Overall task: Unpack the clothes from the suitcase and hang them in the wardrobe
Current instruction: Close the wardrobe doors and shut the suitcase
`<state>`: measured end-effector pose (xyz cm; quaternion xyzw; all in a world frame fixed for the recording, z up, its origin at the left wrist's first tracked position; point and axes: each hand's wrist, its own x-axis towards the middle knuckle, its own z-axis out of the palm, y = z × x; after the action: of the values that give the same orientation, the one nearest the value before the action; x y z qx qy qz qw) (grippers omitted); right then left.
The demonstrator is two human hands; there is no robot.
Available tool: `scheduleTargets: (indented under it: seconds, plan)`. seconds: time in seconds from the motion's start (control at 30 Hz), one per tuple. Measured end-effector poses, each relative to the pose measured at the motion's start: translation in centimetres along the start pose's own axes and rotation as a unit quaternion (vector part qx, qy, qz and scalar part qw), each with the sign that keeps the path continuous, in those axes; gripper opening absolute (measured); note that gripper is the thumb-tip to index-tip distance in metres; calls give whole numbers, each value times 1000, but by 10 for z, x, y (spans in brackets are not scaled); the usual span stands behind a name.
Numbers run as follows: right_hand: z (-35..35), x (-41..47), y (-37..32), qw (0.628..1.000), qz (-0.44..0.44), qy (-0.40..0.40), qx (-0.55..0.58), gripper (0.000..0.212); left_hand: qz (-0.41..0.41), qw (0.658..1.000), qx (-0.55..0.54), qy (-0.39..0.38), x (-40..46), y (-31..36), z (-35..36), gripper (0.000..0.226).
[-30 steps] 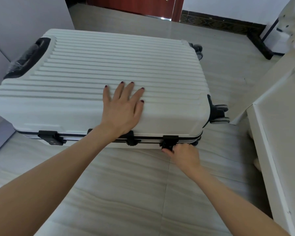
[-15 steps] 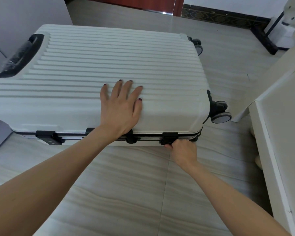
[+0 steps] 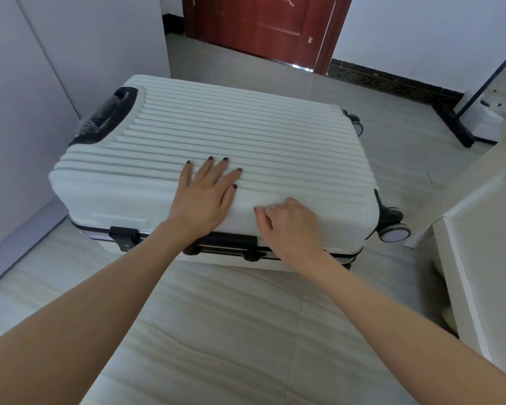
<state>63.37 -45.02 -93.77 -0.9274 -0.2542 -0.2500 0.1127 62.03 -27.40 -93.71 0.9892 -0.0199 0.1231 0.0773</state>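
Your suitcase (image 3: 246, 147) is white, its shell ribbed in long parallel ridges, with a black frame line along the seam and black latches (image 3: 123, 236) and side handle (image 3: 225, 244). Its top handle recess (image 3: 107, 116) is black under glossy clear film. The wheels (image 3: 393, 229) are black with pale grey faces. Your left hand (image 3: 205, 197) shows dark red nail polish; your right hand (image 3: 289, 223) wears a thin silver ring. The floor (image 3: 216, 331) is pale grey with soft wavy streaks. The door (image 3: 263, 21) is reddish brown, the skirting (image 3: 392, 80) black with a faint gold pattern.
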Motion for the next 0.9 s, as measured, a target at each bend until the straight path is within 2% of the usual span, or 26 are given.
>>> scheduleTargets:
  seconds: [0.13, 0.17, 0.23, 0.27, 0.4, 0.47, 0.57, 0.63, 0.73, 0.83, 0.9]
  plan:
    - [6, 44, -50, 994, -99, 38, 25, 35, -153, 988, -27, 15, -22, -62, -22, 50]
    - [9, 53, -63, 993, -110, 14, 28, 36, -187, 981, -33, 26, -29, -76, -26, 48]
    - [18, 72, -96, 988, -118, -94, 40, 38, -250, 965, -56, 61, -46, -106, -32, 47]
    - [23, 79, -108, 981, -115, -153, 36, 42, -266, 958, -76, 73, -53, -115, -32, 47]
    - [49, 106, -161, 956, -126, -263, -6, 57, -247, 951, -157, 100, -72, -144, -36, 48]
    - [61, 111, -176, 951, -124, -282, -7, 59, -274, 935, -195, 113, -75, -155, -41, 48]
    - [65, 107, -179, 957, -119, -265, -3, 57, -295, 906, -270, 134, -80, -169, -43, 45]
    - [59, 105, -177, 957, -118, -265, 15, 55, -337, 862, -349, 146, -83, -177, -40, 45]
    - [47, 101, -170, 960, -142, -232, 62, 55, -417, 762, -477, 134, -84, -185, -38, 47]
    - [33, 88, -161, 964, -173, -166, 116, 63, -445, 710, -535, 111, -78, -193, -39, 44]
    - [22, 88, -154, 965, -154, -151, 151, 60, -459, 674, -572, 90, -72, -194, -42, 41]
